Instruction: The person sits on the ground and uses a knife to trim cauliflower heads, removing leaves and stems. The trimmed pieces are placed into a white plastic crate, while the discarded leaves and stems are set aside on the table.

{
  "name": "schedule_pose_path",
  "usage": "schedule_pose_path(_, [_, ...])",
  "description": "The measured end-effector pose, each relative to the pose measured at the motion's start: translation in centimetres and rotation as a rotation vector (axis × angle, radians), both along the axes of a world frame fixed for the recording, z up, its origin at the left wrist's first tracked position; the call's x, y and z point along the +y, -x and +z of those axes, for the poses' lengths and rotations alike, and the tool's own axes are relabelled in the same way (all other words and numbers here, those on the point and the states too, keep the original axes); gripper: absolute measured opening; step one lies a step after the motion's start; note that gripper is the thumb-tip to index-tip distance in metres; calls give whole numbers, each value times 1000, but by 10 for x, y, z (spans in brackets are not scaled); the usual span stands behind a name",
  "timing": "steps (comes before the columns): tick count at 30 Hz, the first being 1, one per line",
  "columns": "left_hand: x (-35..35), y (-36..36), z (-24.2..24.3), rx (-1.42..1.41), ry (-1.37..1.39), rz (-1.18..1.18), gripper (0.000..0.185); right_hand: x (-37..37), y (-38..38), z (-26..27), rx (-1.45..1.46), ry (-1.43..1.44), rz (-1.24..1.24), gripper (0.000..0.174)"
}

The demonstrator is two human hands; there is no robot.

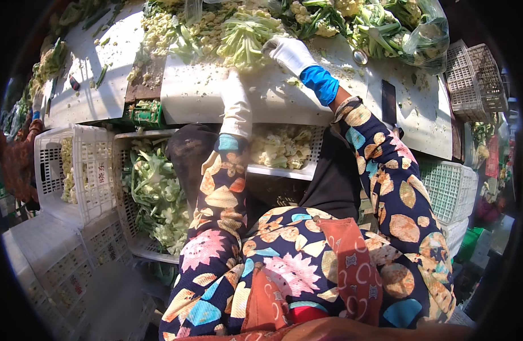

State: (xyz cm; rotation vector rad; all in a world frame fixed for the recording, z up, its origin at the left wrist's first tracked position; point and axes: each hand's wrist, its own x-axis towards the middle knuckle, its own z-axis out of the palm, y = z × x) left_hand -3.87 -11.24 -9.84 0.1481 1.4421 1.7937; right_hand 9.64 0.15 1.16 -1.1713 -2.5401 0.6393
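Note:
A pale cauliflower head (250, 38) with stripped green stalks sits on the white-covered table (193, 93) before me. My left hand (235, 96), in a white glove, reaches up to its lower edge and holds it there; bright glare and the head hide the fingertips. Close against its right side is my right hand (287, 52), in a white glove with a blue cuff. The fingers of that hand are curled, and whatever may be inside them is hidden. Between my knees, a white plastic crate (282, 171) contains cut cauliflower florets (282, 147).
Cauliflower trimmings (159, 32) spread along the table's back. Leafy heads (378, 34) lie at right by a clear plastic bag (427, 42). A dark flat object (388, 102) rests near the front edge. Left of me, a crate of leaves (157, 196) adjoins stacked white crates (93, 170).

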Motion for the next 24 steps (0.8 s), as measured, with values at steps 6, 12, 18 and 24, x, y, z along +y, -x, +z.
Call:
schedule_pose_path(6, [22,-20,70,245,271,-268,75,-67,-9,-4,330,658,-317,39])
schedule_pose_path(12, [33,-9,37,577,258,-80,103,-44,-16,9,79,494,-70,29])
schedule_pose_path(18, [30,-12,34,611,229,33,103,-7,-1,1,-268,-140,227,29])
schedule_pose_path(24, [27,-18,59,442,90,49,106,0,7,8,-440,-164,278,22])
